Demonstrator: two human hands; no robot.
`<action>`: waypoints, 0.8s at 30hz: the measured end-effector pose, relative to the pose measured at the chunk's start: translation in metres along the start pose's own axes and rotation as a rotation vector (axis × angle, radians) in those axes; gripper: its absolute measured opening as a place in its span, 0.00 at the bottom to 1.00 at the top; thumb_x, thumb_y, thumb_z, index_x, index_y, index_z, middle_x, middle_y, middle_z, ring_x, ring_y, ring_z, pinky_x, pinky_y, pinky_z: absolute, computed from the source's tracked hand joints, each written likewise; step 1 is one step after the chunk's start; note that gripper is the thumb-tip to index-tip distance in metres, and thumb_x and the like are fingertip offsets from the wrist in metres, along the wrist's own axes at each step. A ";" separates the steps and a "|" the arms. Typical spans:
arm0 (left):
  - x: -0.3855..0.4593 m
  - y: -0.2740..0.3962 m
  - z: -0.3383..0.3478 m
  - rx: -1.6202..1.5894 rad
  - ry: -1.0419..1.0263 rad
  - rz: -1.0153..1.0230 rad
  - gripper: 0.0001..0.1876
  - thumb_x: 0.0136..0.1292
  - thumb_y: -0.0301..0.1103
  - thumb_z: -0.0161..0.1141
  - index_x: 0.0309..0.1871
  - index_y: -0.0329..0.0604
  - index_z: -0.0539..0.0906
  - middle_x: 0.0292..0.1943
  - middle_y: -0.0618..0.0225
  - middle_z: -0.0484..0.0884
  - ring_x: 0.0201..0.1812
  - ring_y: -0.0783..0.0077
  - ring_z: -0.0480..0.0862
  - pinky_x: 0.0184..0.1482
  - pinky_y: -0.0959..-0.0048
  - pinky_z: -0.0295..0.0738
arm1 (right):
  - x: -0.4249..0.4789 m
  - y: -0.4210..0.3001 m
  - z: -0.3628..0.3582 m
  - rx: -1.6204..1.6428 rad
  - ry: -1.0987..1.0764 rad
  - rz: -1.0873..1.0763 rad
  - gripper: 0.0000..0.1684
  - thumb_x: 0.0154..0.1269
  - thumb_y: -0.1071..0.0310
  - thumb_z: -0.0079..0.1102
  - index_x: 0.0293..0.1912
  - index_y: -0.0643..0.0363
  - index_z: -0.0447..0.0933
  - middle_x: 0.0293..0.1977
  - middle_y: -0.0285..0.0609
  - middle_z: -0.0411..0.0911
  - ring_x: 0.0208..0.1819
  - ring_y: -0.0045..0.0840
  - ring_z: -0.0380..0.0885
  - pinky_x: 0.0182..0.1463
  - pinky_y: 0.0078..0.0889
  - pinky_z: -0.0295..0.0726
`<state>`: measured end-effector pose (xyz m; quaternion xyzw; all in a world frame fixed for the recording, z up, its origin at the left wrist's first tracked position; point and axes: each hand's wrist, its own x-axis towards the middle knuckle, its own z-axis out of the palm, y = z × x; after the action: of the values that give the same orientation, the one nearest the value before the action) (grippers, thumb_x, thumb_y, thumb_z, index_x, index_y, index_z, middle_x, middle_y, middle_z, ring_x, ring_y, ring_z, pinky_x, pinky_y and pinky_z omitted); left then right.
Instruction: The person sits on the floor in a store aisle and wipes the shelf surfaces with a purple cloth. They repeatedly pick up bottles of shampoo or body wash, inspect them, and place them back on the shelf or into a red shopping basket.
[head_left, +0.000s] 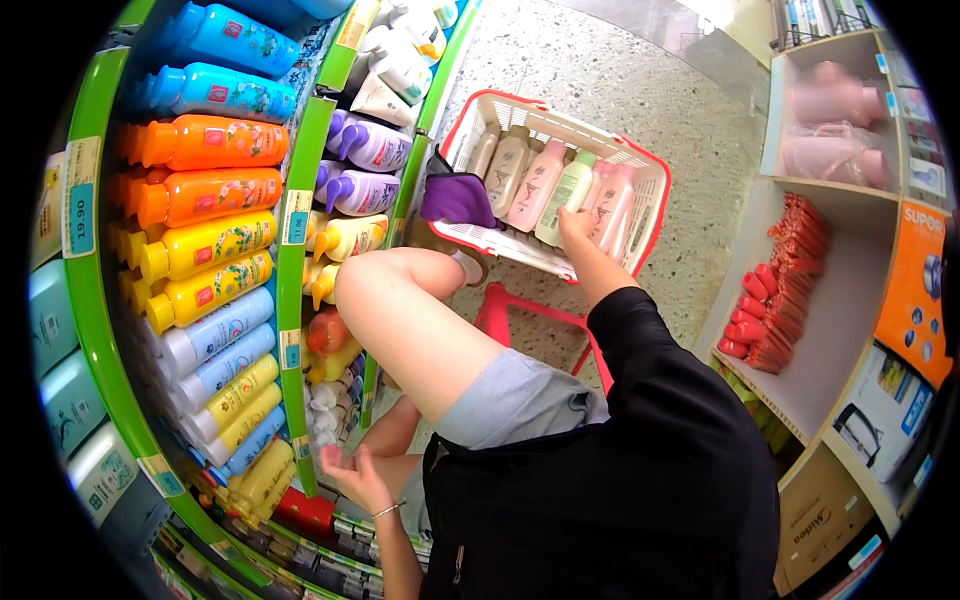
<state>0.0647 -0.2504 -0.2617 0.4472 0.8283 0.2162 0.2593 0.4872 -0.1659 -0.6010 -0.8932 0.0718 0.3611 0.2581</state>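
My right hand (577, 229) reaches into a white plastic shopping basket (517, 244) with a red rim. Its fingers touch the lower end of a pale green bottle (566, 199), beside pink bottles (611, 202) at the right; whether they grip one is hard to see. Another pink bottle (538, 187) and beige bottles (506, 176) lie in a row to the left. A purple cloth pouch (459, 199) hangs over the basket's left corner. My left hand (356, 472) is held palm up, fingers apart and holding nothing, near small white-capped bottles (326, 412) on the lower shelf.
Green-edged shelves (97, 315) on the left hold orange bottles (225, 195), yellow bottles (214, 244) and purple-pump bottles (375, 146). A red plastic stool (495, 300) stands under the basket. On the right, a shelf unit (840, 225) holds red packaged goods (795, 292) and boxes.
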 end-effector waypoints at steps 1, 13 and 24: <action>-0.004 -0.005 0.003 0.006 -0.023 -0.050 0.32 0.56 0.28 0.59 0.62 0.35 0.57 0.59 0.53 0.62 0.60 0.59 0.63 0.61 0.64 0.58 | 0.004 0.001 0.010 -0.006 0.078 0.038 0.37 0.43 0.56 0.66 0.52 0.64 0.69 0.50 0.55 0.71 0.52 0.43 0.71 0.57 0.37 0.68; -0.007 -0.040 0.019 -0.073 -0.069 -0.192 0.30 0.57 0.27 0.58 0.61 0.36 0.59 0.54 0.53 0.66 0.56 0.62 0.66 0.59 0.66 0.60 | 0.012 -0.021 0.035 -0.065 0.157 0.178 0.32 0.45 0.60 0.69 0.49 0.66 0.72 0.45 0.53 0.76 0.47 0.41 0.75 0.50 0.37 0.73; 0.001 -0.003 0.014 -0.322 0.031 -0.073 0.25 0.60 0.24 0.52 0.60 0.36 0.60 0.52 0.54 0.68 0.54 0.63 0.69 0.58 0.67 0.62 | -0.061 -0.025 -0.048 0.538 -0.692 0.107 0.28 0.58 0.67 0.60 0.56 0.62 0.63 0.52 0.46 0.71 0.51 0.35 0.73 0.55 0.41 0.73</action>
<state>0.0715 -0.2493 -0.2745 0.3659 0.8025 0.3436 0.3226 0.4801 -0.1727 -0.5203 -0.6155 0.1187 0.6203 0.4714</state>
